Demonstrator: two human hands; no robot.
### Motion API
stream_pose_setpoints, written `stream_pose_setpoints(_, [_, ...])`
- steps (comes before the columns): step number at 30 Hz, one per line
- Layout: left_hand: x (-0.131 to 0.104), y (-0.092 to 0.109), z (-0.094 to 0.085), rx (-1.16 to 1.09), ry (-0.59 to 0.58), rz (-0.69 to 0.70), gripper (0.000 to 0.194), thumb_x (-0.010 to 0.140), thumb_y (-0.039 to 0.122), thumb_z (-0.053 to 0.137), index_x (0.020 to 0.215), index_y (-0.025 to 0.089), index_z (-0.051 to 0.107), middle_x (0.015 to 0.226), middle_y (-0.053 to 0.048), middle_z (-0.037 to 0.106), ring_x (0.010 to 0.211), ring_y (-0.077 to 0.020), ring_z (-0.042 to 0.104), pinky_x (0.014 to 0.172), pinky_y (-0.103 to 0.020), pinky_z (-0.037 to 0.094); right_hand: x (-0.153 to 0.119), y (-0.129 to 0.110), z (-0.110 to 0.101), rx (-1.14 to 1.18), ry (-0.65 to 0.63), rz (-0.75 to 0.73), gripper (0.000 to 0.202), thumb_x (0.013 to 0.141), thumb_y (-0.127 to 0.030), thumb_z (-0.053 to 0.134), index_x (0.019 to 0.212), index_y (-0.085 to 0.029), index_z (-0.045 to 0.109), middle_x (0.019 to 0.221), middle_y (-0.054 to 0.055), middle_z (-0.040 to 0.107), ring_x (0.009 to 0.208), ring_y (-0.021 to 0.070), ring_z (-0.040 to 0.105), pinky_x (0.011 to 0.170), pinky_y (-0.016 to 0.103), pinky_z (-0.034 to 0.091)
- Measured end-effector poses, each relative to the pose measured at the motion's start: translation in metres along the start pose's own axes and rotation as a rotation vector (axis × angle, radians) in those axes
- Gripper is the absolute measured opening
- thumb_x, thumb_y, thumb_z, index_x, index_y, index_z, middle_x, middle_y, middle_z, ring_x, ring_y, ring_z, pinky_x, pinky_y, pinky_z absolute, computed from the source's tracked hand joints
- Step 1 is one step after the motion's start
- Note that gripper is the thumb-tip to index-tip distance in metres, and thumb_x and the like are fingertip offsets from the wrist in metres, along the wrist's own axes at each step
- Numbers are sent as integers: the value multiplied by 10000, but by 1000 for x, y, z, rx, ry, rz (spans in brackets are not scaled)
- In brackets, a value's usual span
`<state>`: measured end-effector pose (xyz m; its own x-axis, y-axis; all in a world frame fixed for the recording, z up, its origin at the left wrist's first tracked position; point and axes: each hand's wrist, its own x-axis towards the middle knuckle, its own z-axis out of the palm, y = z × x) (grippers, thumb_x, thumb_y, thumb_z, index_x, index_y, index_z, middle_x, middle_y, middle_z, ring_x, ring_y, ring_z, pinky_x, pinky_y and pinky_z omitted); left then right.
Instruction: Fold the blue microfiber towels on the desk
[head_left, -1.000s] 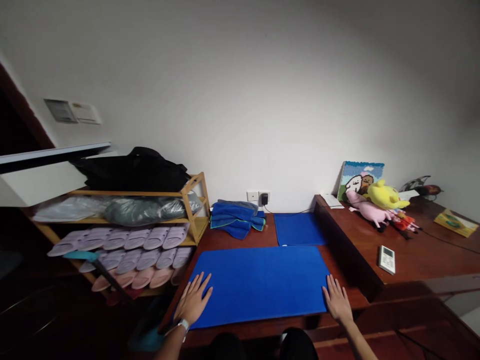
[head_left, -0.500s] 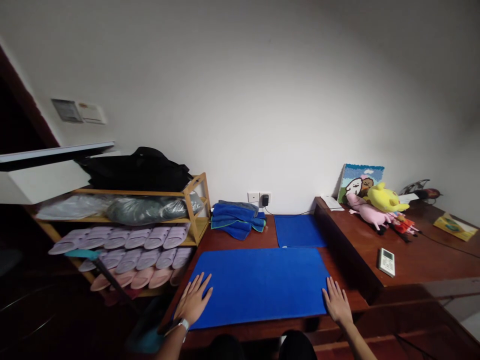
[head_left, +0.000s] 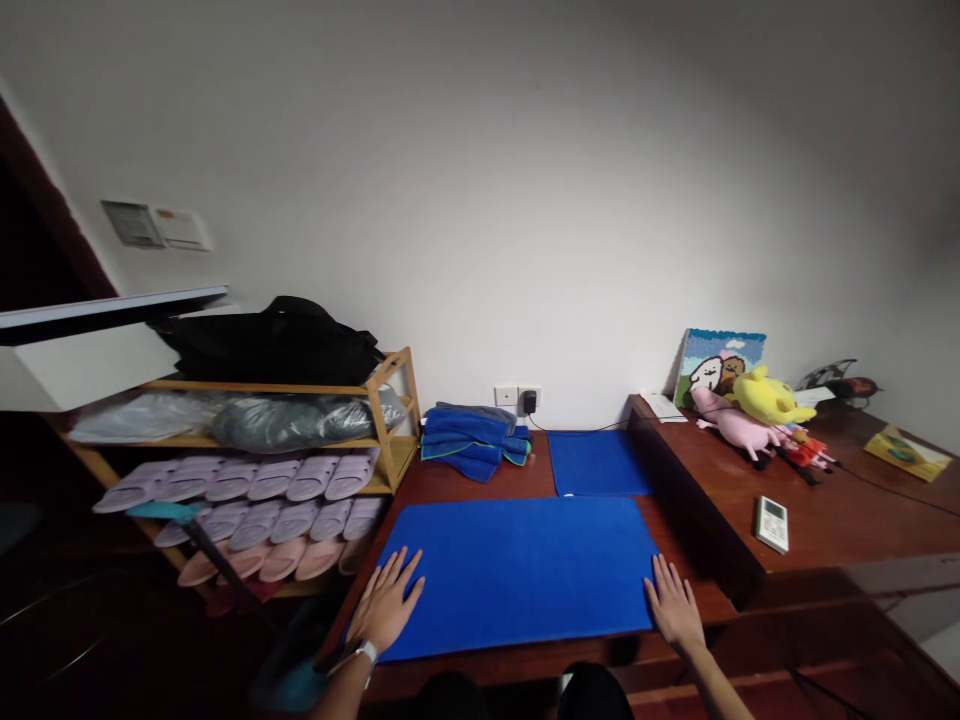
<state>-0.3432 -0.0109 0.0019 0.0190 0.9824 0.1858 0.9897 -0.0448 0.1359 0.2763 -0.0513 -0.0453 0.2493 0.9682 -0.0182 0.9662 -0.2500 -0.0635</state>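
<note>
A large blue cloth (head_left: 525, 575) lies spread flat on the dark red wooden table (head_left: 450, 490). My left hand (head_left: 386, 603) rests palm down on its left edge, fingers spread, with a watch on the wrist. Over the cloth's right edge lies my right hand (head_left: 675, 603), also flat with its fingers apart. Neither hand holds anything. Behind the large cloth is a smaller blue cloth (head_left: 598, 462), lying flat. To its left, rumpled blue cloths with green edging (head_left: 476, 438) sit in a pile near the wall.
On the left stands a wooden rack (head_left: 390, 465) with slippers (head_left: 292, 477) and a black bag (head_left: 274, 343). A raised desk (head_left: 847, 520) on the right holds plush toys (head_left: 765, 395) and a white remote (head_left: 772, 524). A plug (head_left: 529, 401) with a cable is in the wall.
</note>
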Motion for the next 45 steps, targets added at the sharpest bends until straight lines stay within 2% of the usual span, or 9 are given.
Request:
stream_pose_setpoints(6, [0, 2, -4, 10, -25, -4, 630, 990, 525, 390, 1572, 281, 390, 1674, -55, 325, 1545, -236, 301, 1271, -464, 200, 1, 1, 0, -3, -4, -8, 733, 987, -502, 149, 1634, -163, 213, 1705, 18, 184, 1573, 226, 159, 1264, 458, 166])
stream_pose_setpoints(13, [1, -2, 2, -4, -7, 0, 621, 989, 532, 392, 1564, 298, 405, 1668, -48, 345, 1538, -242, 319, 1267, -476, 203, 0, 1, 1, 13, 10, -8, 730, 986, -500, 170, 1636, -168, 212, 1703, 23, 198, 1571, 230, 169, 1261, 463, 179])
stream_pose_setpoints(25, [1, -2, 5, -1, 3, -1, 627, 986, 526, 401, 1568, 294, 398, 1670, -47, 340, 1542, -235, 309, 1268, -465, 199, 2, 2, 4, 5, 7, 6, 732, 991, -535, 135, 1638, -200, 200, 1706, 9, 191, 1570, 218, 175, 1260, 453, 182])
stream_pose_setpoints(45, [1, -1, 4, -2, 1, -7, 629, 982, 530, 402, 1564, 290, 407, 1668, -46, 345, 1542, -226, 310, 1269, -457, 196, 2, 2, 4, -14, 1, 11, 736, 988, -525, 136, 1639, -185, 192, 1708, 9, 185, 1571, 214, 165, 1261, 440, 180])
